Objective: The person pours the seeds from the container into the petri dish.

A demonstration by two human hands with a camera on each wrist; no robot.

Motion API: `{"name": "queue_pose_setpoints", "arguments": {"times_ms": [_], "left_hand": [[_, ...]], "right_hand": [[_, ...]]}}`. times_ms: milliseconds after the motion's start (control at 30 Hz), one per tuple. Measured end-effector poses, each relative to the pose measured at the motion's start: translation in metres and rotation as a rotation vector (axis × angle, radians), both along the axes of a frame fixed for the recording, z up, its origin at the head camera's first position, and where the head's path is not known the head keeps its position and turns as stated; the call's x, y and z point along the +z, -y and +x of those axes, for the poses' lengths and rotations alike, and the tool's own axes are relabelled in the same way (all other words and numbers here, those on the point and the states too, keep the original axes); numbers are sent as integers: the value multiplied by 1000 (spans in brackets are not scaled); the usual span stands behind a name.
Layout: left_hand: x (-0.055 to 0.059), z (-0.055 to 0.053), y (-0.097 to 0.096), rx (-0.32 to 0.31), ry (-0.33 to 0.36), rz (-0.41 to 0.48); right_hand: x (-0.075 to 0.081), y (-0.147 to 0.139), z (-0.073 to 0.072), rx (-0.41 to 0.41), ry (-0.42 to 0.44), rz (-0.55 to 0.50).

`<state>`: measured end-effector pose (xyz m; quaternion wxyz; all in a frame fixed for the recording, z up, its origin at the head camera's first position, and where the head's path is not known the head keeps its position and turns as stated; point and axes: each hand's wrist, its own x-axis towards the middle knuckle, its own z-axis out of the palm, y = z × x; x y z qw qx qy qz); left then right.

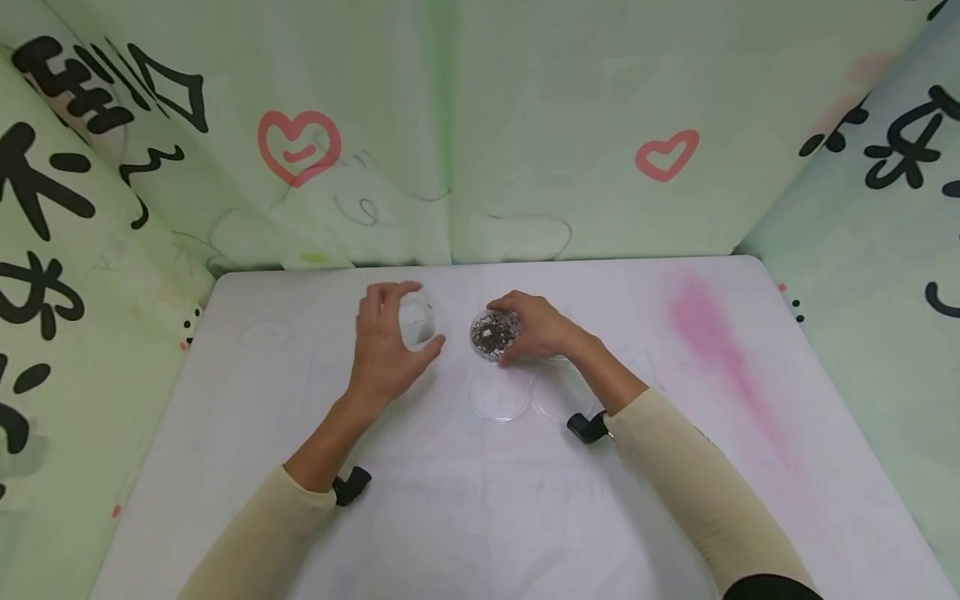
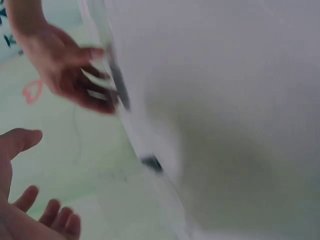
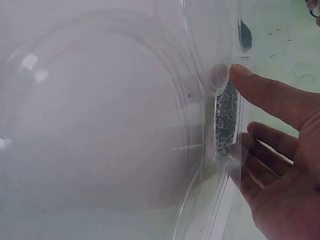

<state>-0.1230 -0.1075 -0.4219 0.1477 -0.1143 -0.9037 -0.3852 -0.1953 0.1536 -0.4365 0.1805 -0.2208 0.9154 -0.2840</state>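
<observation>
My right hand (image 1: 542,327) grips a round clear container (image 1: 492,335) of dark, speckled grains, thumb on the near side and fingers on the far side. In the right wrist view, its thumb and fingers meet the clear wall around the dark contents (image 3: 226,120). My left hand (image 1: 390,346) curves with spread fingers around another clear round container (image 1: 417,323), which has a little dark stuff at its bottom. From the left wrist view, the left hand (image 2: 37,220) looks apart from that dark stuff (image 2: 152,163), its fingers separated.
Two clear round containers (image 1: 498,395) (image 1: 561,393) stand nearer me on the white table (image 1: 450,517). The rim of another (image 1: 572,319) shows behind my right hand. Green cloth walls (image 1: 525,125) with hearts and lettering enclose the back and sides.
</observation>
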Motion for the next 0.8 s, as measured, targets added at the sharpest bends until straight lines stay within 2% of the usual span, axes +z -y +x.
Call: {"name": "queue_pose_setpoints", "arguments": {"times_ms": [67, 167, 233, 300, 400, 600, 800], "left_hand": [[2, 10, -11, -104, 62, -24], [-3, 20, -27, -228, 215, -90], [-9, 24, -35, -279, 297, -154], [-15, 25, -43, -306, 346, -226], [-21, 26, -52, -324, 362, -311], [-25, 27, -62, -347, 326, -445], [-28, 29, -67, -351, 317, -493]], "right_hand": [[1, 0, 0, -1, 3, -1], [3, 0, 1, 4, -1, 1], [3, 0, 1, 11, -14, 5], [3, -1, 2, 14, -24, 8], [1, -1, 1, 17, -34, 8], [0, -1, 0, 22, -40, 1], [0, -1, 0, 15, -36, 18]]}}
